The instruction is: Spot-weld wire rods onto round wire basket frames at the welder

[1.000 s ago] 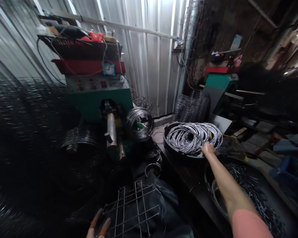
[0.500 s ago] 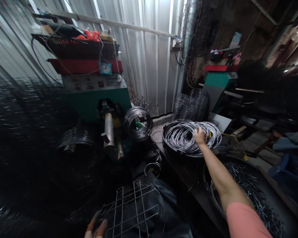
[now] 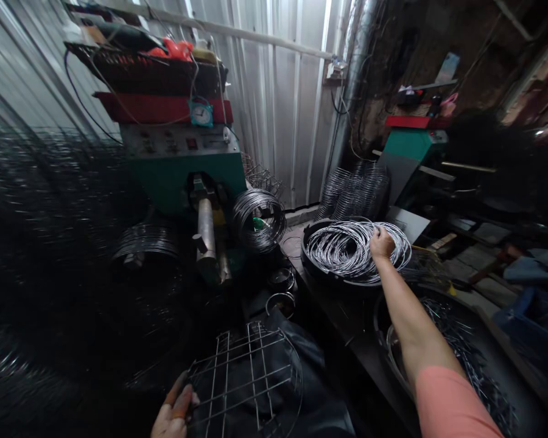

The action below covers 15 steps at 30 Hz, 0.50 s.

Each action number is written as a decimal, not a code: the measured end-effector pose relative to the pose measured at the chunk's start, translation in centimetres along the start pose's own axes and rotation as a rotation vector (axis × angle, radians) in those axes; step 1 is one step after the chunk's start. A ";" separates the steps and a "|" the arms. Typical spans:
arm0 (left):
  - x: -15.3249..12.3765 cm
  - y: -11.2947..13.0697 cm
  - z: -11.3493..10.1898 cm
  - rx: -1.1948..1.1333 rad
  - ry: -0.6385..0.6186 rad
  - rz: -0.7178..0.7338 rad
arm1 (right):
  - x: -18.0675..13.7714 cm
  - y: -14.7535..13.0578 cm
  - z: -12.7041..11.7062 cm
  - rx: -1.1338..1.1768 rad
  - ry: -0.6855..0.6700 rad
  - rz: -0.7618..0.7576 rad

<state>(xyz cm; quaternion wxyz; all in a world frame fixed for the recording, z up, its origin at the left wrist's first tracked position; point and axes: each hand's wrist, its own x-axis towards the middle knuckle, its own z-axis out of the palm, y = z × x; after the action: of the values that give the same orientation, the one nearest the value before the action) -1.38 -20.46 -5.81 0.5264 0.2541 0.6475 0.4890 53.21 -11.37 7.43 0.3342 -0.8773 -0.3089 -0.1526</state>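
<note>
My left hand (image 3: 176, 406), with orange wraps on its fingers, is closed at the left edge of a round wire rack (image 3: 252, 360). This rack has crossed bars and sits low over dark cloth. Farther out, my right hand (image 3: 382, 243) has its fingers curled over the right part of a pile of shiny wire rings (image 3: 333, 249). The rings lie in a round black tub (image 3: 317, 272). My fist hides exactly how many rings are pinched.
A green machine (image 3: 164, 182) with a metal shaft (image 3: 206, 234) stands ahead on the left. Beside it hangs a wire coil (image 3: 259, 222). A second tub (image 3: 381, 328) with short metal pieces (image 3: 475, 359) is under my right arm. Ring stacks (image 3: 356, 188) stand by the wall.
My right hand has moved slightly right and up across the ring pile. More of my left hand shows now, still at the rack. The view has shifted a little.
</note>
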 end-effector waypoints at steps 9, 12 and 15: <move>-0.5 1.6 0.9 -0.143 0.009 0.075 | -0.2 -1.6 -1.6 -0.224 -0.155 -0.075; -0.8 0.4 0.7 -0.146 0.019 0.068 | -0.6 -2.2 -2.4 -0.254 -0.150 -0.121; -1.2 -0.4 0.4 -0.139 0.005 0.073 | -0.7 -3.7 -4.2 -0.305 -0.116 -0.198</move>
<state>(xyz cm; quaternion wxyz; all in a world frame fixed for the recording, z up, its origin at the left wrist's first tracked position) -0.60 -21.47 -5.63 0.5228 0.2390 0.6035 0.5525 50.09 -12.36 11.97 0.1623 -0.8904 -0.3858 -0.1789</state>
